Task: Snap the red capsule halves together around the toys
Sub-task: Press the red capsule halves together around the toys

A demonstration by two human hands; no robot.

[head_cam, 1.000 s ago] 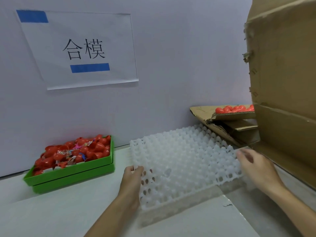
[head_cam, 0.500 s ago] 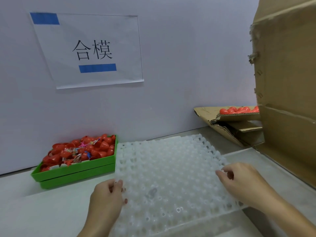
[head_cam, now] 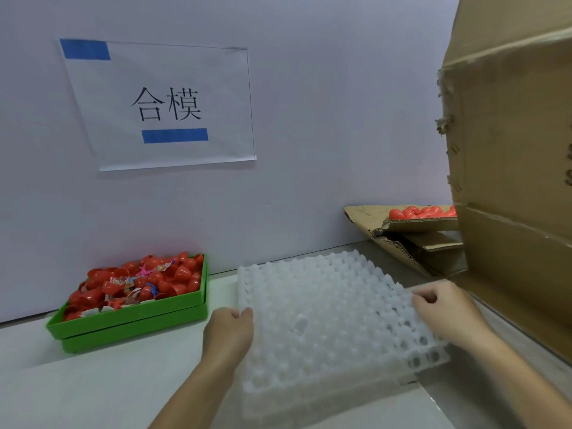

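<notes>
We see glossy red plastic capsule halves (head_cam: 173, 274), rounded and hollow, heaped with small wrapped toys (head_cam: 119, 282) in a shallow green plastic tray (head_cam: 133, 317) at the left against the pale wall. More smooth red capsules (head_cam: 421, 212) fill a corrugated cardboard box (head_cam: 411, 233) at the back right. Our left hand (head_cam: 227, 334) pinches the left edge of a translucent white plastic grid tray (head_cam: 325, 317), bumpy with rows of round cups, thumb on top; our right hand (head_cam: 445, 314) grips its right edge with curled fingers. The grid tray now lies nearly flat on the white tabletop (head_cam: 93, 391), lower and closer than half a second ago, when it was still tilted.
</notes>
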